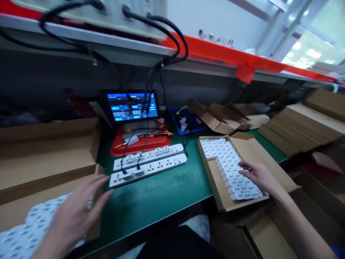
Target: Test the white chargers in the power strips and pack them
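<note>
Single head-worn view, forward and down, close over the green bench (161,190).

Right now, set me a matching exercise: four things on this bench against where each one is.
Things:
1. right hand
2. left hand
3. small screen
4. two power strips

Places:
A. behind the red tray
B. on the green mat, plugs in them
C. on the white parts in the open carton
D. by the carton at the left edge

Pairs: 1-C, 2-D, 3-A, 4-B
</note>
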Action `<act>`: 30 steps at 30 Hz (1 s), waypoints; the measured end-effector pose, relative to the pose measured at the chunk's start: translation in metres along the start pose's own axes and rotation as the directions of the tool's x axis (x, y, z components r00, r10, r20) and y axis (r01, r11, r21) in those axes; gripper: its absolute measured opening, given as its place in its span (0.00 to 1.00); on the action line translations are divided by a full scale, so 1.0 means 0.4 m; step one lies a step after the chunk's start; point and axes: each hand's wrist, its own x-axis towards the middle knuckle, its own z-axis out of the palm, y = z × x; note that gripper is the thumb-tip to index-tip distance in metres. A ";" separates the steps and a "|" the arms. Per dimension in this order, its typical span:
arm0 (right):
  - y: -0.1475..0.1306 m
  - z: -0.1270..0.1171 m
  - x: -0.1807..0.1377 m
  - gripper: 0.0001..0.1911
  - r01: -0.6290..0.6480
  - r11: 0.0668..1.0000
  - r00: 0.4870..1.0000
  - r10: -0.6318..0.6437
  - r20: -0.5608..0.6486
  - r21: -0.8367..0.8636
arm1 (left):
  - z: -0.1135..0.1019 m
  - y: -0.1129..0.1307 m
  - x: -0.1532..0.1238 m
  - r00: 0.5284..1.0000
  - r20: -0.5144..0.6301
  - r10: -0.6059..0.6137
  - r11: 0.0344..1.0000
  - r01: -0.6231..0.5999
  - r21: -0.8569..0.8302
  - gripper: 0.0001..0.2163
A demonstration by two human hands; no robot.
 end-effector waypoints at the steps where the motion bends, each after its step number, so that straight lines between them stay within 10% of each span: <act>1: 0.024 -0.004 -0.022 0.20 0.012 0.999 0.998 -0.009 0.059 -0.051 | 0.068 0.073 0.010 0.995 0.022 0.096 0.994 -0.095 -0.050 0.20; 7: 0.084 0.053 -0.097 0.21 0.257 0.947 0.934 -0.193 0.301 -0.190 | 0.399 0.570 0.151 0.742 0.365 0.563 0.802 -0.384 -0.458 0.21; 12: 0.145 0.108 -0.097 0.31 0.309 0.925 0.917 -0.229 0.326 -0.221 | 0.583 0.840 0.242 0.565 0.599 0.568 0.823 -0.380 -0.421 0.37; 20: 0.142 0.152 -0.095 0.33 0.363 0.932 0.917 -0.353 0.185 -0.021 | 0.666 0.925 0.204 0.593 0.679 0.434 0.901 -0.294 -0.319 0.61; 30: 0.147 0.081 -0.061 0.18 0.266 0.964 0.959 -0.267 0.092 0.024 | 0.643 0.912 0.212 0.590 0.682 0.432 0.901 -0.245 -0.359 0.50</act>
